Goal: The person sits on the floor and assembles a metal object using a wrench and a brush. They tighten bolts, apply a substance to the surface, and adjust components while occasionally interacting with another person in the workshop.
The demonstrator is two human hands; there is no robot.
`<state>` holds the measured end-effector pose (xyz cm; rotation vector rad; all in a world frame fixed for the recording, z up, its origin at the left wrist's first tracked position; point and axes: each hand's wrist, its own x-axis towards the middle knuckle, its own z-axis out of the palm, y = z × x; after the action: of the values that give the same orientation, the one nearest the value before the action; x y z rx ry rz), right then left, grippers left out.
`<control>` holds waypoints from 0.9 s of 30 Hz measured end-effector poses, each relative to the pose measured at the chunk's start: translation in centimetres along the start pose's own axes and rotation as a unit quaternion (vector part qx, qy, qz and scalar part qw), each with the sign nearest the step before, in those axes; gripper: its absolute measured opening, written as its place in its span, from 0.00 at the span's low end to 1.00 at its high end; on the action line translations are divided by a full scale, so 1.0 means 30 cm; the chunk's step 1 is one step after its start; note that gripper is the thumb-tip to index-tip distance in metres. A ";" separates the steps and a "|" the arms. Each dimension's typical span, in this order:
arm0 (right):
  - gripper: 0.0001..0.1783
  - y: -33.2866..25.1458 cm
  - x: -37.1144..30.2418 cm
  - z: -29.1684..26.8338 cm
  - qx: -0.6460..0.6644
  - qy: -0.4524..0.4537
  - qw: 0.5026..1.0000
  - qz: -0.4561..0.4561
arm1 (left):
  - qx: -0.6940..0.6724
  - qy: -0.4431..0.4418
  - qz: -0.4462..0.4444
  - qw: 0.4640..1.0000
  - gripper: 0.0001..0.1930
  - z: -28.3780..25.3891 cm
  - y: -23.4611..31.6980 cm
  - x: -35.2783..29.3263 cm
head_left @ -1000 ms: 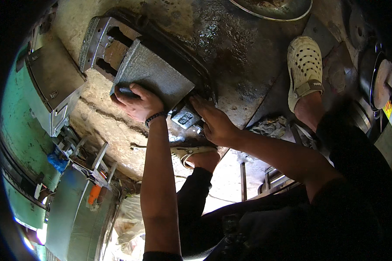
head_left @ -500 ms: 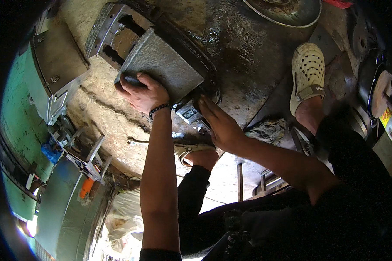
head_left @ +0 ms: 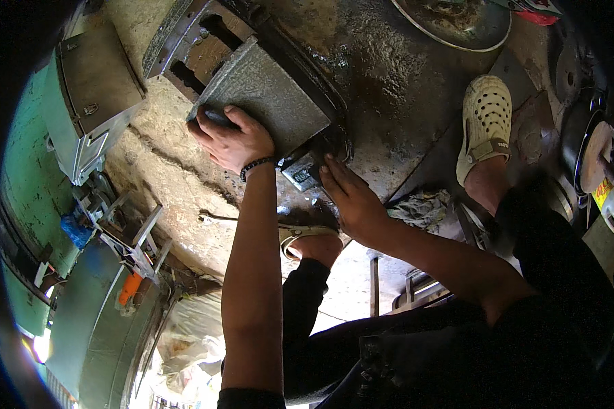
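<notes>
A heavy dark grey metal block [head_left: 269, 92] with a broad flat face rests tilted on a slotted metal base [head_left: 233, 17]. My left hand [head_left: 235, 140], with a beaded bracelet at its wrist, is closed around the block's lower left corner. Its thumb lies on the flat face and its fingers bend over the edge. My right hand [head_left: 353, 201] has its fingers stretched out. They lie along the outer side of a small shiny metal piece [head_left: 300, 172] under the block's lower corner. My right palm is hidden.
A metal box [head_left: 102, 85] stands at the left. A wrench [head_left: 218, 219] lies on the floor near my left shoe [head_left: 300, 238]. My other shoe [head_left: 486, 123] is at the right. A round pan [head_left: 450, 31] sits at the far edge, and a crumpled rag [head_left: 419, 210] lies beside my right forearm.
The whole view has shifted slightly. My left hand keeps its hold on the block. My right hand's fingers look a little more spread and sit slightly lower along the metal.
</notes>
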<state>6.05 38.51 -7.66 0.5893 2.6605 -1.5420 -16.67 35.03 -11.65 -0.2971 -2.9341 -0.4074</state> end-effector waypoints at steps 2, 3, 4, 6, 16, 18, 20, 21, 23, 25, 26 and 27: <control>0.47 -0.017 0.005 -0.014 0.012 0.013 1.000 -0.004 | -0.004 -0.002 -0.010 1.000 0.33 0.001 0.001 -0.002; 0.46 -0.018 0.019 -0.024 0.021 0.000 1.000 0.006 | -0.006 -0.003 -0.015 1.000 0.33 0.001 0.001 -0.004; 0.45 -0.028 0.047 -0.042 0.029 -0.011 0.999 0.013 | -0.012 -0.011 -0.016 1.000 0.32 -0.003 0.003 -0.001; 0.43 -0.027 0.035 -0.030 0.030 -0.012 0.999 0.014 | -0.024 -0.026 -0.018 0.999 0.32 -0.011 0.008 0.000; 0.53 -0.021 0.012 -0.020 -0.011 -0.028 0.999 0.017 | -0.015 -0.024 -0.031 0.999 0.34 -0.024 0.030 -0.007; 0.47 -0.049 0.038 -0.052 0.015 -0.029 0.999 0.024 | -0.002 -0.020 -0.026 0.999 0.32 -0.024 0.019 -0.009; 0.45 -0.044 0.031 -0.053 0.011 -0.038 0.999 0.028 | 0.001 -0.017 -0.021 1.000 0.31 -0.020 0.023 -0.001; 0.47 -0.032 0.000 -0.034 -0.005 -0.045 0.999 0.029 | -0.002 -0.016 -0.018 1.000 0.31 -0.021 0.023 0.004; 0.48 -0.035 0.006 -0.043 -0.020 -0.044 0.998 0.028 | -0.010 -0.020 -0.020 1.000 0.32 -0.022 0.029 -0.005; 0.49 -0.027 0.070 -0.039 -0.017 -0.025 0.999 0.016 | -0.022 -0.021 -0.031 0.999 0.33 -0.020 0.032 0.004; 0.49 -0.030 0.043 -0.034 -0.018 -0.031 0.999 0.019 | -0.022 -0.013 -0.024 0.999 0.33 -0.015 0.017 0.005; 0.48 -0.033 -0.008 -0.027 -0.019 -0.038 0.999 0.022 | -0.023 -0.004 -0.017 1.000 0.33 -0.008 -0.004 0.001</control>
<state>6.08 38.69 -6.37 0.5726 2.5970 -1.4671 -16.71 34.85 -11.46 -0.2553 -2.9456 -0.4805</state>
